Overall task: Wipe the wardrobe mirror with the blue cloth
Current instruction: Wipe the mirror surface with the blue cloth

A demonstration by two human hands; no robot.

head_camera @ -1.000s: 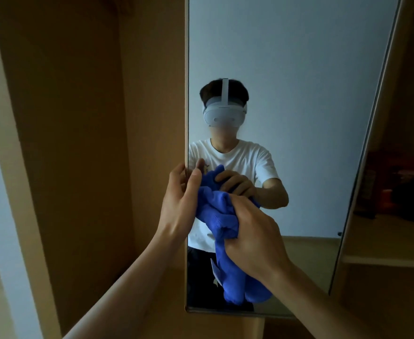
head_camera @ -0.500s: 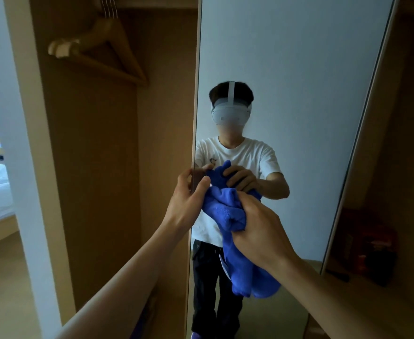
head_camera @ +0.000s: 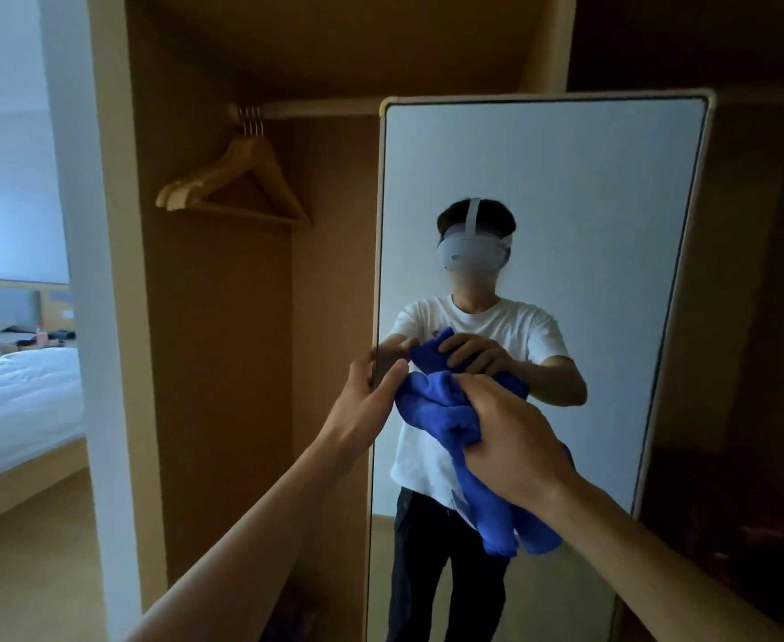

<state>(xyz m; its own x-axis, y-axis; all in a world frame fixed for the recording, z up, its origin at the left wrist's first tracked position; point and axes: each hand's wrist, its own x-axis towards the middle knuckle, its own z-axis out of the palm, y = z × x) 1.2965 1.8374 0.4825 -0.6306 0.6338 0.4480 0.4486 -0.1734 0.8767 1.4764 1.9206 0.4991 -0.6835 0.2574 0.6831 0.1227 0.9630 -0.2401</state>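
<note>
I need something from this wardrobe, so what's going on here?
A person stands at the mirror, wiping it. The right hand grips a bunched blue cloth at the glass, and the left hand holds the mirror's left edge. Wooden hangers hang on the rail beside it.

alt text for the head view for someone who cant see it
A person's right hand grips a bunched blue cloth at a tall wardrobe mirror, while the left hand holds the mirror's left edge. The glass reflects the person in a white t-shirt and headset; wooden hangers hang to its left.
</note>
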